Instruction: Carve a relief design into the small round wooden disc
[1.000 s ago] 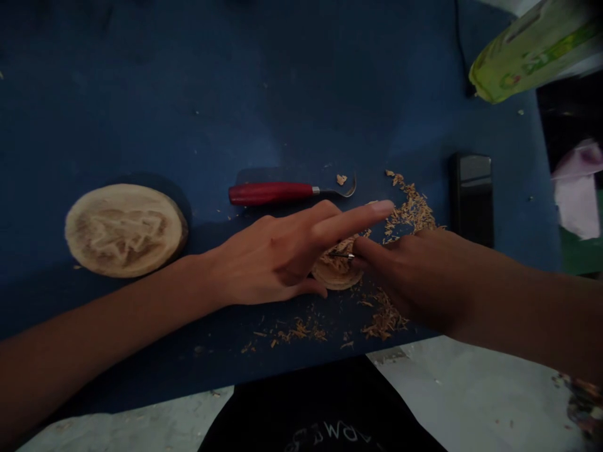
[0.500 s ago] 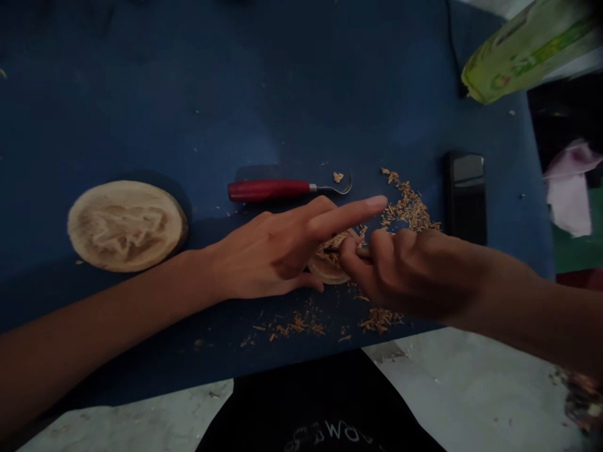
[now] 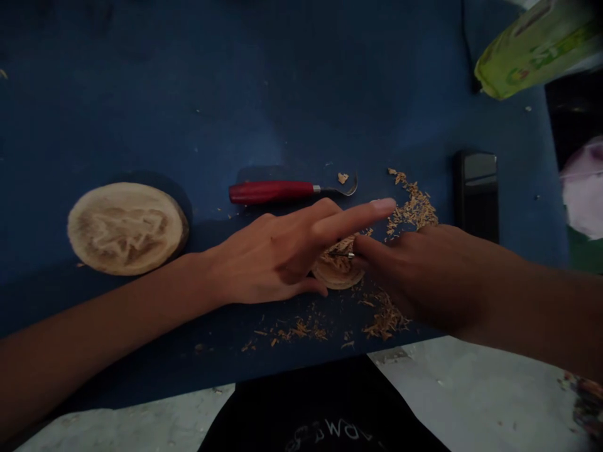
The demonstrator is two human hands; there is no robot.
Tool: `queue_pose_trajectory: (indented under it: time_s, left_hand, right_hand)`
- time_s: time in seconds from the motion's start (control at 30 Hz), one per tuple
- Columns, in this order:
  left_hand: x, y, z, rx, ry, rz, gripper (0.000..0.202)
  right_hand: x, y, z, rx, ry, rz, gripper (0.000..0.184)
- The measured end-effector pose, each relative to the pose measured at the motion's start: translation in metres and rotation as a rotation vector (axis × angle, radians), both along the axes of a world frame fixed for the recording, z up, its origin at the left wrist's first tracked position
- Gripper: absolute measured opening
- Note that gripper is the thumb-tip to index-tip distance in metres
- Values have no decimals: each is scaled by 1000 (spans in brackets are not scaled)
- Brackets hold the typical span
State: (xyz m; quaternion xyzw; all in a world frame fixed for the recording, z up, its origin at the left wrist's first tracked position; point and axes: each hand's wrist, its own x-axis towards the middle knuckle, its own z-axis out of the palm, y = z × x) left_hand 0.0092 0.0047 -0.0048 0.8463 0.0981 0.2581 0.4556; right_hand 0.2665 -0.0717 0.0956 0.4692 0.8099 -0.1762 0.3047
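Note:
My left hand [image 3: 277,251] lies over a small wooden disc [image 3: 338,279] and holds it down on the blue table. Its thumb presses the disc's near edge, while the index finger stretches out above the far side. My right hand [image 3: 419,270] is closed around a carving tool [image 3: 347,255], whose handle is hidden in the fist. Only a short stretch of its thin metal shaft shows, over the disc's shaving-covered face. Just beyond my left hand lies a hook knife [image 3: 273,191] with a red handle and a curved blade.
An oval wood slice [image 3: 127,229] with a carved relief lies at the left. Wood shavings [image 3: 414,207] are scattered around the disc. A black phone [image 3: 475,194] rests to the right, and a green-yellow plastic packet [image 3: 522,63] is at the far right corner of the table [image 3: 188,75].
My right hand has rolled over so its back faces up, and it has drawn slightly right, baring more metal shaft. My left hand keeps its hold on the disc.

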Motion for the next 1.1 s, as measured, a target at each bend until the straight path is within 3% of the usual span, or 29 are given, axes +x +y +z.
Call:
queue_pose_trajectory:
  time_s: [0.23, 0.53, 0.8, 1.1]
  left_hand:
    - [-1, 0, 2, 24, 43, -7, 101]
    - [-2, 0, 1, 5, 15, -27, 97]
    - [-1, 0, 0, 21, 39, -17, 90]
    - [0, 1, -2, 12, -36, -30, 85]
  right_hand:
    - [17, -17, -12, 146, 20, -33, 14]
    - [13, -14, -16, 148, 96, -53, 12]
    - [15, -14, -17, 147, 134, -115, 26]
    - [8, -9, -14, 110, 79, -80, 14]
